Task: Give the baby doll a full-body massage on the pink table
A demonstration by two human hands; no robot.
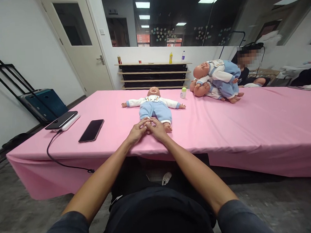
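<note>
A baby doll [155,106] in a white and light-blue outfit lies on its back on the pink-covered table [120,143], arms spread, head away from me. My left hand [137,132] and my right hand [156,129] meet at the doll's foot on the left of the view. Fingers of both are closed around that foot, which they mostly hide. The doll's other foot [168,127] lies bare just right of my right hand. Beyond the doll's outstretched hand stands a small white bottle with a green cap [183,93].
More dolls [216,79] are piled at the table's far right. At left lie a phone [91,131] and another phone on a white power bank [63,121], its cable hanging over the edge. A person [244,69] sits beyond the table. A suitcase [45,104] stands left.
</note>
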